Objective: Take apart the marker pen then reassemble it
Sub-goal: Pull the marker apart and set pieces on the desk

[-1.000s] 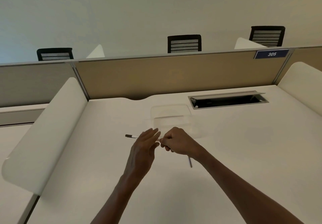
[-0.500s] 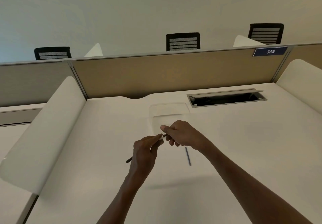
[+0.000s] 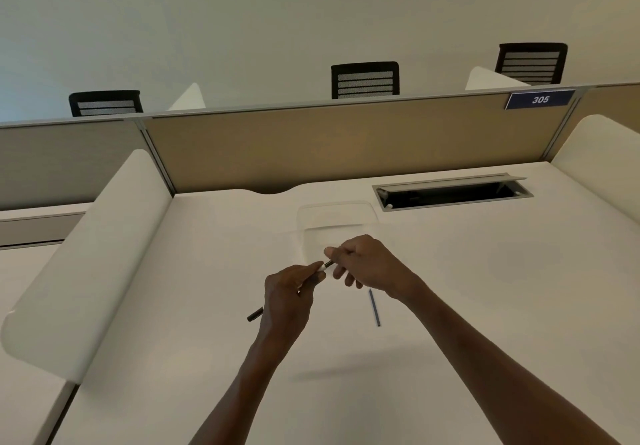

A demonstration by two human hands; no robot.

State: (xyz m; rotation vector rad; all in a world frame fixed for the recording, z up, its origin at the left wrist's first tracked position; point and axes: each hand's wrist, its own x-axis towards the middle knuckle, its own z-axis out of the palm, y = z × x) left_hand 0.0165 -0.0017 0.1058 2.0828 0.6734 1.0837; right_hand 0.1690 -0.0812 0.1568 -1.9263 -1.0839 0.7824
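Note:
Above the white desk [image 3: 467, 288], my left hand [image 3: 289, 294] grips the marker pen body [image 3: 255, 315]. Its dark rear end sticks out below-left of my fist, and its white front end shows at my fingertips. My right hand [image 3: 367, 264] pinches the pen's dark tip piece [image 3: 329, 264] right at that front end. Both hands meet over the desk's middle. A thin dark grey ink rod [image 3: 374, 307] lies loose on the desk just below my right wrist.
A clear plastic tray [image 3: 337, 217] sits on the desk just beyond my hands. A cable slot [image 3: 450, 192] with an open lid lies at the back right. Tan divider panels and rounded white side screens ring the desk. Black chairs stand behind the divider.
The pen has swung from level to slanting, its rear end dropping down-left. My hands have lifted a little and my right hand has shifted onto the pen's front end, uncovering more of the rod.

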